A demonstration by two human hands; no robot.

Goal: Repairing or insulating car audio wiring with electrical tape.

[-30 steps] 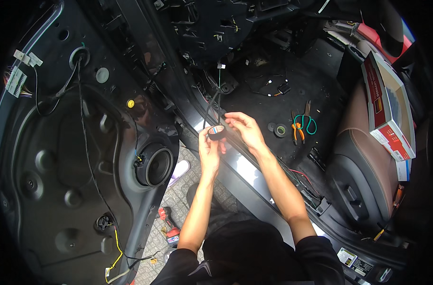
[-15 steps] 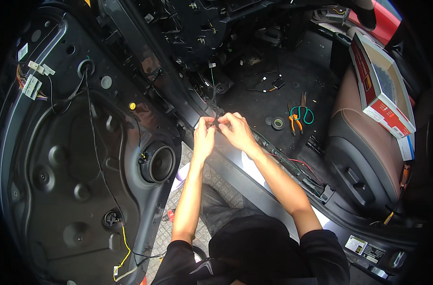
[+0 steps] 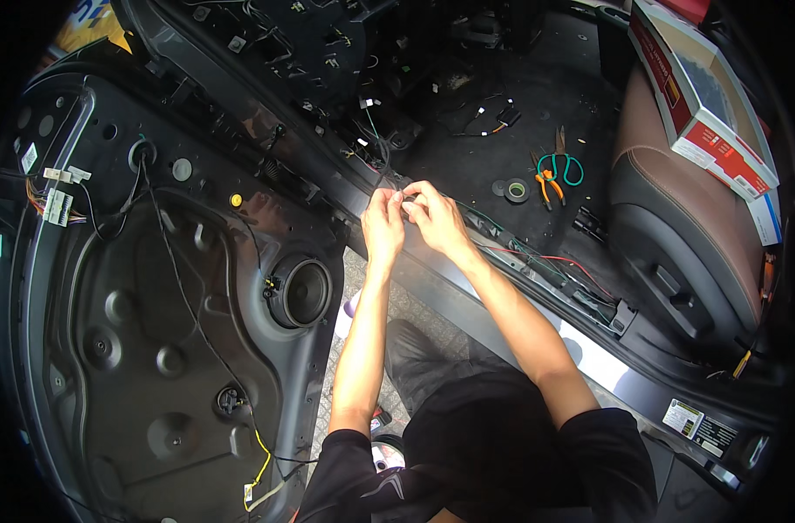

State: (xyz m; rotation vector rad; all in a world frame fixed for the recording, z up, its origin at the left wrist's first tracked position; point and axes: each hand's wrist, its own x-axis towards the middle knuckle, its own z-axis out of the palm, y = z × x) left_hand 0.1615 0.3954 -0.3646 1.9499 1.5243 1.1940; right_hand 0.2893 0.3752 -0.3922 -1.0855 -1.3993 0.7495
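Observation:
My left hand (image 3: 382, 228) and my right hand (image 3: 437, 225) meet above the metal door sill (image 3: 493, 307) of a car. Their thumbs and fingers are pinched together at a dark wire bundle (image 3: 382, 159), which runs up from the fingertips toward the footwell. The fingers hide the exact spot they grip. A white connector (image 3: 367, 104) with a thin green wire shows farther up the bundle. To the right on the dark car floor lie a roll of black tape (image 3: 516, 191), orange-handled pliers (image 3: 548, 190) and green-handled scissors (image 3: 561, 164).
At left stands the stripped door (image 3: 144, 288) with a round speaker (image 3: 305, 291), loose cables and white connectors (image 3: 58, 207). A brown seat (image 3: 641, 157) at right carries an open red-and-white box (image 3: 720, 144). Red and green wires (image 3: 559, 259) run along the sill.
The whole view has shifted and turned slightly. Both hands stay together at the wire bundle, with the fingers in a slightly different pose. The tools lie where they were.

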